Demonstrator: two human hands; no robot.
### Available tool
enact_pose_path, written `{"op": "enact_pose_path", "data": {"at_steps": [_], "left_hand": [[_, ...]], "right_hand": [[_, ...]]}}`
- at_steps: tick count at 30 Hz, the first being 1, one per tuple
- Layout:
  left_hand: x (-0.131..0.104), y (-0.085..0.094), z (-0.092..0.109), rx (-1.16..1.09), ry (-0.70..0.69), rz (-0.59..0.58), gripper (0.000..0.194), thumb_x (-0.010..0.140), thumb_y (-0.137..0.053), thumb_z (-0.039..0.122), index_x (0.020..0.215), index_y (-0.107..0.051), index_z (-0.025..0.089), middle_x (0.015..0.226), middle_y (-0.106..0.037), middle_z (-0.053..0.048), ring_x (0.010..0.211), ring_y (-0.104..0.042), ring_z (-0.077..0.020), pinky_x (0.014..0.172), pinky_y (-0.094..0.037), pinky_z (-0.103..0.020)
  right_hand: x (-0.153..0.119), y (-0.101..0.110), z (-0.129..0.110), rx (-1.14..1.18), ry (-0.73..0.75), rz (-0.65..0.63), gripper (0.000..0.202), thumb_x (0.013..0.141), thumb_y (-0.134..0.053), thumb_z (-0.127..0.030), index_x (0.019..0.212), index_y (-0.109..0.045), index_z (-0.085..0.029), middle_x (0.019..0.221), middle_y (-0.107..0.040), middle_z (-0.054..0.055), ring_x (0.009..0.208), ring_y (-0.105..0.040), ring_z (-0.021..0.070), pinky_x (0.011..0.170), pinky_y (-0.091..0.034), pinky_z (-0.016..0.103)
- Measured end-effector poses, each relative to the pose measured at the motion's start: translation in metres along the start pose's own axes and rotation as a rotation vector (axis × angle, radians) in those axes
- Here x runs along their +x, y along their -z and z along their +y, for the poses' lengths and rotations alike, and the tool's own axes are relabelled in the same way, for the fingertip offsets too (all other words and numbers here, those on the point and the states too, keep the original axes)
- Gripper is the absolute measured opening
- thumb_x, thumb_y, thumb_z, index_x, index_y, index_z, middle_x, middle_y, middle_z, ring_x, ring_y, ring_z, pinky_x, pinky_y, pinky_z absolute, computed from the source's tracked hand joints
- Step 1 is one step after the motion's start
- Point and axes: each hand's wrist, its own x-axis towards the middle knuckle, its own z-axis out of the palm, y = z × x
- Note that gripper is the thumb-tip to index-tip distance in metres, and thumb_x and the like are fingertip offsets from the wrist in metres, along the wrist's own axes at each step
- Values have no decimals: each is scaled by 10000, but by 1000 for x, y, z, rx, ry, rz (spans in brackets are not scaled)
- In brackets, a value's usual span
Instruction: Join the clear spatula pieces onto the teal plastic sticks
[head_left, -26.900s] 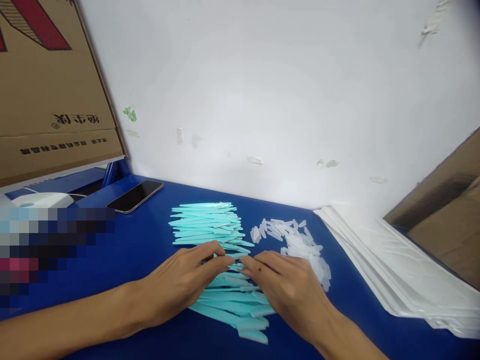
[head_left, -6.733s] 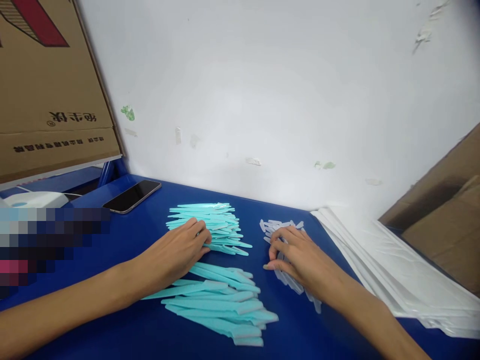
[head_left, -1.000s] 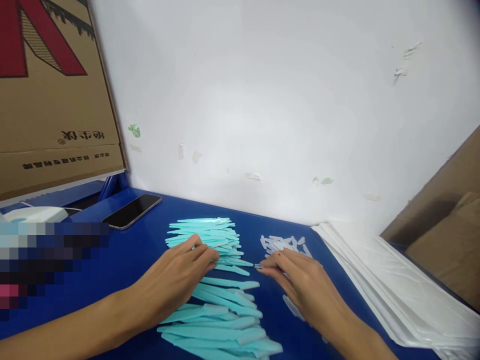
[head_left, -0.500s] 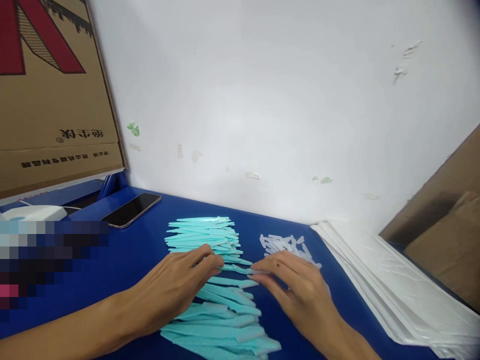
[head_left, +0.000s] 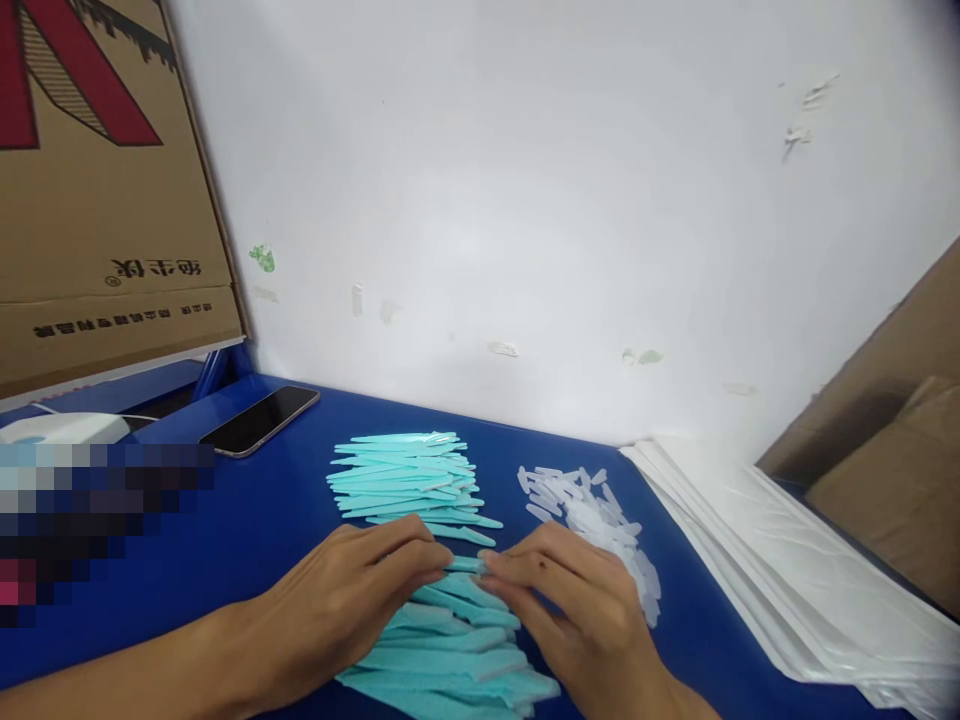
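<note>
My left hand (head_left: 360, 595) is closed, its thumb and fingertips pinching one end of a thin turquoise folded strip (head_left: 466, 564). The strip's right end sits in the pinch of my right hand (head_left: 574, 590); a small pale piece seems to show there, mostly covered by the fingertips. Beneath both hands spreads a pile of wider-looking turquoise strips (head_left: 457, 660), several with whitish right ends. Just beyond my left hand lies a stack of narrow turquoise strips (head_left: 405, 470). Behind and beside my right hand is a heap of small translucent white plastic pieces (head_left: 600, 515).
The blue table (head_left: 262, 520) meets a white wall (head_left: 480, 200). White plastic sheets or bags (head_left: 780, 560) lie at the right, near a brown cardboard box (head_left: 885, 470). A phone (head_left: 262, 420) rests at the back left, below a large printed carton (head_left: 97, 220).
Both hands have moved slightly toward me, from the front edge of the far stack to above the near pile, still pinching a strip between them. More translucent pieces show beside my right hand.
</note>
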Motion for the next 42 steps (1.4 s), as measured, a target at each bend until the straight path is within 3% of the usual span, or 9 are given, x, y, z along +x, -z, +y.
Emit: {"op": "enact_pose_path", "data": {"at_steps": [4, 7, 12, 17, 24, 28, 32, 36, 42], "left_hand": [[5, -2, -6, 38, -2, 14, 171, 1077, -419, 156, 1175, -551, 203, 887, -655, -20, 715, -597, -129, 632, -448, -237], [8, -3, -12, 119, 24, -60, 188, 1080, -409, 166, 1140, -582, 206, 903, -677, -27, 788, -619, -166, 735, -454, -298], [5, -4, -16, 129, 113, -234, 239, 1020, -450, 77, 1080, -630, 223, 899, -675, -26, 816, -613, -180, 778, -442, -311], [-1, -4, -21, 209, 148, -243, 350, 960, -453, -2, 1157, -618, 235, 975, -660, -45, 838, -598, -184, 771, -431, -294], [-6, -2, -32, 260, 224, -272, 225, 987, -422, 76, 1033, -587, 223, 1068, -576, -45, 821, -534, -167, 642, -342, -263], [-7, -4, -34, 240, 209, -248, 201, 1004, -418, 107, 1022, -583, 218, 1038, -566, -38, 785, -528, -152, 625, -324, -268], [-9, -5, -36, 233, 217, -272, 212, 1013, -404, 97, 1033, -582, 208, 1037, -554, -53, 779, -535, -154, 621, -339, -265], [-10, -5, -37, 295, 174, -286, 214, 951, -443, 45, 1005, -578, 202, 1022, -557, -68, 847, -533, -193, 659, -391, -275], [-5, -10, -38, 331, 135, -178, 194, 1031, -411, 113, 944, -561, 201, 917, -588, -52, 822, -507, -205, 731, -415, -307]], "right_hand": [[-1, -1, 8, -67, -16, -82, 86, 968, -658, -156, 1004, -735, -173, 791, -705, 34, 679, -642, 154, 599, -512, 263], [-1, -2, 16, -94, -84, -199, 147, 1002, -605, -184, 1043, -745, -200, 869, -744, 38, 780, -675, 184, 706, -551, 296], [-3, 0, 25, -54, -194, -368, 174, 1015, -590, -218, 1009, -763, -242, 921, -768, 17, 850, -689, 189, 793, -555, 311], [-1, 4, 22, -34, -252, -443, 187, 1026, -567, -199, 982, -743, -244, 938, -758, -12, 855, -684, 166, 827, -528, 300], [8, 35, 46, -382, -154, -414, 236, 1054, -506, -233, 1015, -738, -231, 903, -753, 33, 850, -694, 225, 840, -481, 392], [7, 51, 65, -505, -135, -465, 201, 1033, -551, -238, 977, -744, -231, 916, -749, 36, 835, -683, 236, 794, -469, 406], [0, 46, 72, -551, -121, -528, 112, 990, -637, -238, 1041, -737, -229, 991, -739, 36, 923, -677, 249, 856, -468, 431], [-3, 32, 69, -682, -6, -548, 133, 972, -623, -136, 1027, -723, -204, 896, -723, 45, 855, -675, 254, 804, -475, 416], [4, 24, 58, -787, 182, -562, 185, 936, -569, -14, 956, -679, -161, 862, -714, 85, 825, -683, 270, 794, -490, 416]]}}
